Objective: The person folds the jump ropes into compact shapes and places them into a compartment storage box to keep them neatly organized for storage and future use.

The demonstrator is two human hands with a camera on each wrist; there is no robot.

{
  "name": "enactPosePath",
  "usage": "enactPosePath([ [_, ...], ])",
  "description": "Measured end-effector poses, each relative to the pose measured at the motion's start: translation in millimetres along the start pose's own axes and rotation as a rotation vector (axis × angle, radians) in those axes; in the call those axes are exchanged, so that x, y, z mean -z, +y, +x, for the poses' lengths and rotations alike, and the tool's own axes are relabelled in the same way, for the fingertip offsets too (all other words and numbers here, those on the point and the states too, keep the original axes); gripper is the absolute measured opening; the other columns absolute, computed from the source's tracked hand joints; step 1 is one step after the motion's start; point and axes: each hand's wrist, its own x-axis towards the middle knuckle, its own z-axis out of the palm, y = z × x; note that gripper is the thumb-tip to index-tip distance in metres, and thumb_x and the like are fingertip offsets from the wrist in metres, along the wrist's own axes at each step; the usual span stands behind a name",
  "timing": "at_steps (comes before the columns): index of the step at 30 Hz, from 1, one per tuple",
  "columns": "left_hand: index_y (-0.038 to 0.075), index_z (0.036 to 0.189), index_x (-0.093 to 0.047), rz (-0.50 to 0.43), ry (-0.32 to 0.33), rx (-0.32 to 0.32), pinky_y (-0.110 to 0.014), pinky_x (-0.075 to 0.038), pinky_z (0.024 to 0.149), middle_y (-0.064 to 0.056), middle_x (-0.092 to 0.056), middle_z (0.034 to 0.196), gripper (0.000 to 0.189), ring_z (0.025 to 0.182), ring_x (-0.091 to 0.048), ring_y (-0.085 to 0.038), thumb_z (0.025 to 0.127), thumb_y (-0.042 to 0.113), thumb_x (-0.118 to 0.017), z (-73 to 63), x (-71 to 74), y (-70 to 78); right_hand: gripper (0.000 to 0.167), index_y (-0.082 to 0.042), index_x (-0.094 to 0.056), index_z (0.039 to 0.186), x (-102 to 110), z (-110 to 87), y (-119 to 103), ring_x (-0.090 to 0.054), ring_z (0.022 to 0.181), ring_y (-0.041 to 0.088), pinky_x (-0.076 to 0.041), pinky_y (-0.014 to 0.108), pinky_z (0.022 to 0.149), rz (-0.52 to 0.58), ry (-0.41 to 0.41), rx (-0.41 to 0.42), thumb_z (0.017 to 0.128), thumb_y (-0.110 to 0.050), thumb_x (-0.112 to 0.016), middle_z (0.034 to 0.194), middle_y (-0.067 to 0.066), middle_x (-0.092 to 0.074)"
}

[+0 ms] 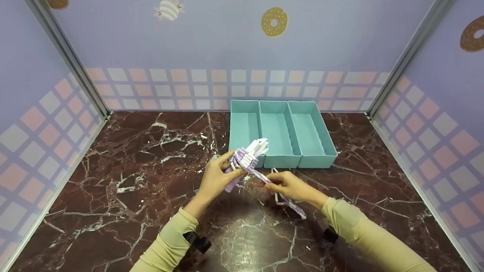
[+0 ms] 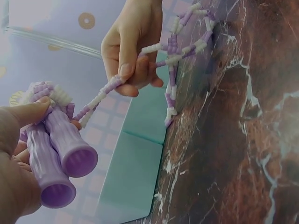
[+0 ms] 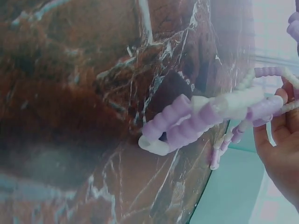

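Observation:
A beaded jump rope in purple and white is bunched in my left hand. Its two purple handles lie side by side in that grip, open ends toward the left wrist camera. My right hand pinches the beaded cord between thumb and fingers, to the right of the bundle. From there a short stretch runs back to the left hand. Loose loops hang below the right hand, close over the tabletop; whether they touch it I cannot tell.
Behind the hands stands a teal organizer of three long compartments, near the back wall. The table has a dark red marbled top. Patterned panels close off the back and both sides. A dark wrist camera sits under the left sleeve.

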Motion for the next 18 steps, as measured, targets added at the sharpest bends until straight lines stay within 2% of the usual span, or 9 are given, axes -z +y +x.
enactPosePath([
  [4, 0.000, 0.132, -0.061, 0.085, -0.007, -0.026, -0.017, -0.053, 0.056, -0.021, -0.075, 0.084, 0.058, 0.060, -0.062, -0.011, 0.078, 0.007, -0.081, 0.3, 2.8, -3.4, 0.020, 0.000, -0.068, 0.108, 1.0, -2.9, -2.0, -0.060, 0.071, 0.011, -0.049, 0.016, 0.062, -0.073, -0.061, 0.031, 0.099, -0.015, -0.058, 0.086, 0.020, -0.069],
  [8, -0.001, 0.130, -0.062, 0.128, 0.008, -0.037, -0.016, -0.048, 0.053, -0.015, -0.070, 0.067, 0.058, 0.054, -0.056, -0.009, 0.077, 0.008, -0.082, 0.0, 6.5, -5.2, 0.020, 0.000, -0.069, 0.106, 3.2, -6.7, -5.3, -0.053, 0.065, 0.003, -0.045, 0.015, 0.056, -0.110, -0.111, 0.052, 0.099, -0.014, -0.058, 0.080, 0.021, -0.068],
  [12, -0.001, 0.130, -0.062, 0.144, 0.002, -0.041, -0.016, -0.041, 0.045, -0.002, -0.058, 0.054, 0.057, 0.048, -0.047, -0.005, 0.077, 0.008, -0.081, 0.3, 9.1, -5.8, 0.020, -0.001, -0.069, 0.107, 4.6, -9.4, -9.0, -0.057, 0.066, 0.011, -0.046, 0.015, 0.058, -0.149, -0.131, 0.078, 0.100, -0.016, -0.057, 0.081, 0.021, -0.069],
  [15, 0.001, 0.129, -0.063, 0.174, -0.008, -0.053, -0.015, -0.037, 0.044, 0.006, -0.049, 0.052, 0.055, 0.046, -0.043, -0.003, 0.078, 0.010, -0.081, 0.9, 9.4, -5.5, 0.020, -0.001, -0.068, 0.106, 4.7, -10.0, -11.5, -0.062, 0.067, 0.019, -0.049, 0.017, 0.059, -0.184, -0.137, 0.096, 0.100, -0.016, -0.057, 0.081, 0.019, -0.070],
  [18, 0.004, 0.128, -0.065, 0.205, -0.011, -0.070, -0.015, -0.035, 0.046, 0.005, -0.048, 0.052, 0.054, 0.046, -0.041, -0.004, 0.078, 0.011, -0.082, 0.6, 8.8, -4.3, 0.020, -0.001, -0.068, 0.107, 4.8, -10.1, -13.8, -0.063, 0.067, 0.021, -0.050, 0.017, 0.060, -0.204, -0.147, 0.102, 0.100, -0.016, -0.057, 0.080, 0.018, -0.070],
])
